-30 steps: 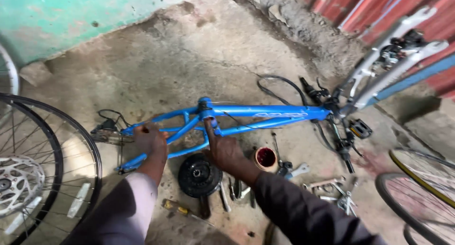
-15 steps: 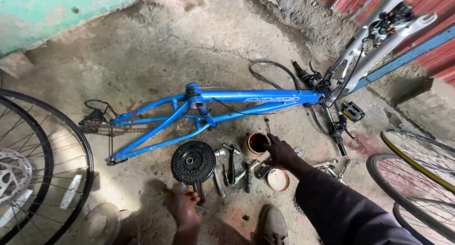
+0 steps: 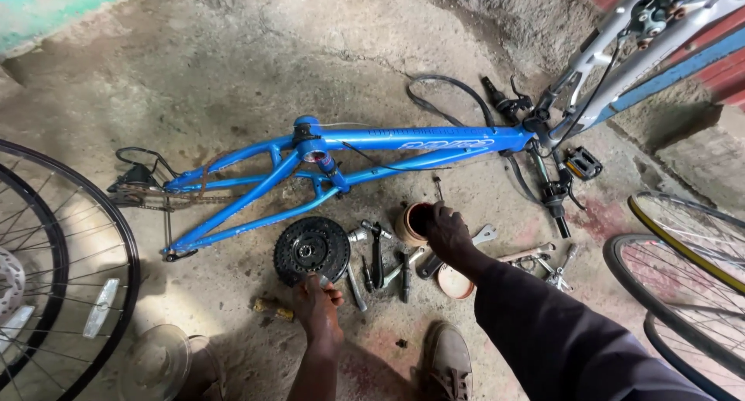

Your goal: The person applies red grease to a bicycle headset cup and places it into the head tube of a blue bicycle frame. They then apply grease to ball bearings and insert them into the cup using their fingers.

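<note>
A blue bicycle frame [image 3: 388, 145] lies flat on the concrete floor. In front of it sits a black sprocket cluster [image 3: 309, 248]. My left hand [image 3: 317, 302] rests at the cluster's near edge, fingers closed on a small metal part. My right hand [image 3: 444, 226] reaches into a small brown grease tub [image 3: 407, 222], fingers dipped over its rim. The tub's lid [image 3: 452, 281] lies beside my right forearm. Several spanners and small tools [image 3: 380, 257] are scattered between my two hands.
Spoked wheels stand at the left [image 3: 54, 285] and right [image 3: 683, 269] edges. A grey bicycle frame [image 3: 644, 36] leans at top right. A pedal [image 3: 582, 164], a chain and derailleur [image 3: 140, 182], more tools [image 3: 543, 261] and my shoe [image 3: 446, 362] are around.
Both hands left the blue frame. The right hand moved to the grease tub, and the left hand came down to the sprocket cluster's near edge. The view has tilted down.
</note>
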